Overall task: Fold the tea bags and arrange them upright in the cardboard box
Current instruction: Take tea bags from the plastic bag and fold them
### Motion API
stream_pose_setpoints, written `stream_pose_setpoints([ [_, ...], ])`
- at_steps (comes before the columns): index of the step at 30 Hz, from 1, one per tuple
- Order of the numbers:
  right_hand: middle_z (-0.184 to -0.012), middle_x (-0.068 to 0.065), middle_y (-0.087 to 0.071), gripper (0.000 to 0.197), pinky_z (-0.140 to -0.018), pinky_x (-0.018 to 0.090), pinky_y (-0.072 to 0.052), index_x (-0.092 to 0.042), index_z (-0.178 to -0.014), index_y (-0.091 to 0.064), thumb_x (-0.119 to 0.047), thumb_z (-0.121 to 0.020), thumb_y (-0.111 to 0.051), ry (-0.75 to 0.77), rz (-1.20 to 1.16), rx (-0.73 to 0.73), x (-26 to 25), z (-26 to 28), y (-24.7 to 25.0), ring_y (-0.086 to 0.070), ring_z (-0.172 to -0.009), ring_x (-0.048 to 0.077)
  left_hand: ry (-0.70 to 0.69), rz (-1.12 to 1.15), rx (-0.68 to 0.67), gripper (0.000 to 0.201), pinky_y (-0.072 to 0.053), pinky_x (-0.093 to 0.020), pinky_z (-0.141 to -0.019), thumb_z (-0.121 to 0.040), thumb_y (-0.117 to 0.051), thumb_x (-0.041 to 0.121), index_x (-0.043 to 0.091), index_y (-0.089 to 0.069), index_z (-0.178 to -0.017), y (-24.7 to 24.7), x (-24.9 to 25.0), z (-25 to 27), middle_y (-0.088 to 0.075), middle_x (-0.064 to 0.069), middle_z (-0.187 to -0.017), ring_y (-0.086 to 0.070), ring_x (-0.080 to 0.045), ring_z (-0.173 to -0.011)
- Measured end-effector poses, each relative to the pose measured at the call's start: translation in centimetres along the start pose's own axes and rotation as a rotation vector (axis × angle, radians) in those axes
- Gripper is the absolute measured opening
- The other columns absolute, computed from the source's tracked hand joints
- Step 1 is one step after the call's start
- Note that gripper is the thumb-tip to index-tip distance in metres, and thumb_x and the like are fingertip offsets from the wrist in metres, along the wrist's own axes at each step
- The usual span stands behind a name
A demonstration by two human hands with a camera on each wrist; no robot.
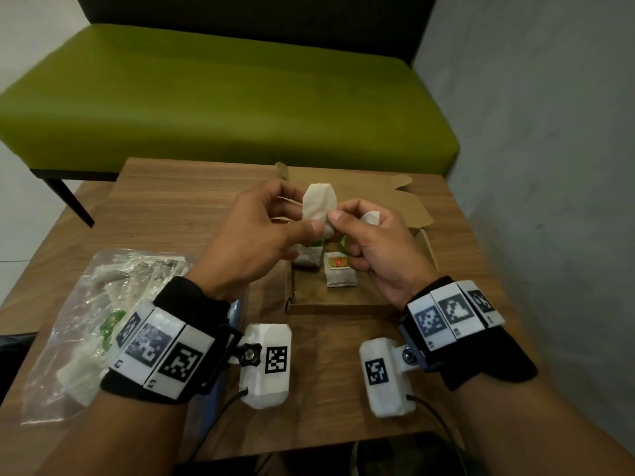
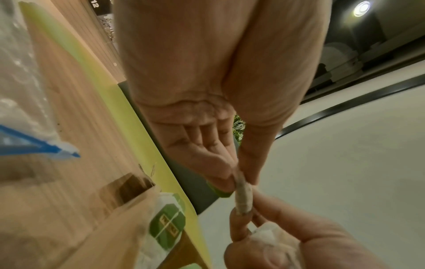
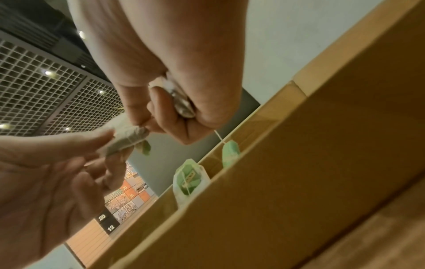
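Note:
Above the open cardboard box point(image 1: 422, 249), both hands hold one white tea bag point(image 1: 318, 202) between them. My left hand point(image 1: 305, 223) pinches its lower edge between thumb and fingers. The fingertips of my right hand point(image 1: 338, 214) pinch the same bag, while its curled fingers hold a second tea bag point(image 1: 371, 218) in the palm. From the left wrist, the shared bag point(image 2: 242, 196) appears edge-on. The right wrist view shows the palmed bag point(image 3: 181, 102) and the shared bag point(image 3: 128, 138). Two folded tea bags point(image 1: 340, 273) point(image 1: 307, 257) with green tags stand in the box.
A clear plastic bag point(image 1: 103, 321) holding several loose tea bags lies at the left of the wooden table point(image 1: 171, 207). The box's lid flap point(image 1: 378, 194) lies open toward the far side. A green bench point(image 1: 223, 97) stands beyond the table, and a grey wall rises at the right.

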State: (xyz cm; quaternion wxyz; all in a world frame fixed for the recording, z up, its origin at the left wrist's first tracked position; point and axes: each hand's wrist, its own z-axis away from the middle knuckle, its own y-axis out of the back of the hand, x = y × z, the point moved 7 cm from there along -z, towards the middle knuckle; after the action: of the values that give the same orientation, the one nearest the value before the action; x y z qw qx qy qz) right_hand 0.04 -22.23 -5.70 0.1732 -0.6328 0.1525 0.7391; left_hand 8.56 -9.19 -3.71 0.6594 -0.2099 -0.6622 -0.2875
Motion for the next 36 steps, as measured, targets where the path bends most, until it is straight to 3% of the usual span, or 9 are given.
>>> stream_pose_setpoints([
  [5, -0.088, 0.011, -0.071, 0.006, -0.059, 0.017, -0.051, -0.018, -0.088, -0.069, -0.013, -0.093, -0.070, 0.108, 0.082, 0.009, -0.7, -0.2, -0.3, -0.069, -0.077, 0.009, -0.082, -0.105, 0.085, 0.033, -0.046, -0.016, -0.052, -0.073, -0.084, 0.027, 0.025, -0.066, -0.100, 0.5, 0.4, 0.0, -0.064, 0.008, -0.075, -0.058, -0.001, -0.061],
  [10, -0.100, 0.029, -0.067, 0.005, -0.089, 0.051, -0.057, -0.015, -0.086, -0.071, -0.015, -0.091, -0.072, 0.164, 0.128, 0.037, -0.9, -0.3, -0.1, -0.068, -0.090, 0.028, -0.109, -0.089, 0.112, 0.012, -0.047, -0.018, -0.057, -0.083, -0.070, 0.041, 0.030, -0.071, -0.089, 1.0, 0.8, 0.3, -0.070, 0.006, -0.081, -0.063, -0.006, -0.071],
  [15, -0.082, 0.005, -0.061, 0.015, -0.067, 0.023, -0.050, -0.017, -0.079, -0.064, -0.013, -0.093, -0.069, 0.149, 0.150, -0.004, -0.6, -0.2, -0.1, -0.060, -0.074, 0.007, -0.135, -0.084, 0.190, 0.009, -0.037, -0.009, -0.047, -0.092, -0.066, 0.029, 0.023, -0.073, -0.091, 1.6, 1.0, 0.3, -0.058, 0.019, -0.050, -0.050, 0.003, -0.046],
  [17, -0.076, -0.003, -0.060, 0.019, -0.059, 0.013, -0.045, -0.016, -0.078, -0.061, -0.009, -0.095, -0.065, 0.143, 0.127, -0.024, -0.8, -0.1, -0.2, -0.058, -0.065, -0.003, -0.125, -0.124, 0.138, 0.009, -0.045, -0.014, -0.054, -0.091, -0.066, 0.031, 0.026, -0.073, -0.094, 1.6, 1.0, 0.2, -0.063, 0.016, -0.060, -0.058, 0.003, -0.056],
  [20, -0.081, -0.002, -0.063, 0.017, -0.067, 0.022, -0.051, -0.017, -0.081, -0.063, -0.011, -0.096, -0.066, 0.178, 0.131, 0.009, -1.2, -0.3, 0.0, -0.063, -0.076, 0.005, -0.122, -0.162, -0.060, 0.007, -0.055, -0.028, -0.078, -0.089, -0.067, 0.026, 0.019, -0.071, -0.090, 0.4, 0.9, 0.4, -0.072, 0.000, -0.086, -0.068, -0.014, -0.083],
  [23, -0.087, 0.003, -0.067, 0.013, -0.073, 0.033, -0.053, -0.025, -0.080, -0.065, -0.022, -0.092, -0.070, 0.237, 0.173, 0.150, -1.7, -0.8, 1.4, -0.063, -0.081, 0.014, -0.115, -0.277, -0.141, 0.013, -0.051, -0.028, -0.069, -0.088, -0.069, 0.028, 0.015, -0.068, -0.086, -0.7, 0.7, 0.7, -0.069, -0.010, -0.085, -0.062, -0.017, -0.073],
  [27, -0.084, -0.004, -0.064, 0.015, -0.062, 0.022, -0.045, -0.027, -0.081, -0.065, -0.019, -0.093, -0.070, 0.284, 0.223, 0.124, -2.9, -0.6, 1.7, -0.058, -0.073, 0.006, -0.112, -0.299, -0.024, 0.038, -0.052, -0.018, -0.069, -0.081, -0.067, 0.052, 0.029, -0.065, -0.112, -0.2, 0.9, 0.4, -0.067, 0.011, -0.105, -0.065, -0.004, -0.084],
  [32, -0.088, 0.008, -0.066, 0.007, -0.081, 0.047, -0.057, -0.022, -0.082, -0.068, -0.021, -0.089, -0.070, 0.311, 0.229, 0.025, -3.0, -0.2, 0.4, -0.066, -0.087, 0.025, -0.191, -0.150, 0.125, 0.023, -0.047, -0.022, -0.062, -0.089, -0.069, 0.035, 0.032, -0.071, -0.112, 0.4, 1.3, 0.2, -0.072, 0.011, -0.098, -0.062, -0.008, -0.072],
  [36, -0.096, 0.006, -0.065, 0.016, -0.057, 0.019, -0.052, -0.012, -0.108, -0.065, -0.012, -0.092, -0.070, 0.190, 0.117, -0.033, -2.3, 0.1, -0.2, -0.064, -0.072, 0.004, -0.163, -0.038, 0.158, 0.012, -0.046, -0.020, -0.055, -0.092, -0.066, 0.025, 0.024, -0.075, -0.100, 0.8, 1.1, 0.1, -0.074, 0.002, -0.086, -0.061, -0.006, -0.068],
])
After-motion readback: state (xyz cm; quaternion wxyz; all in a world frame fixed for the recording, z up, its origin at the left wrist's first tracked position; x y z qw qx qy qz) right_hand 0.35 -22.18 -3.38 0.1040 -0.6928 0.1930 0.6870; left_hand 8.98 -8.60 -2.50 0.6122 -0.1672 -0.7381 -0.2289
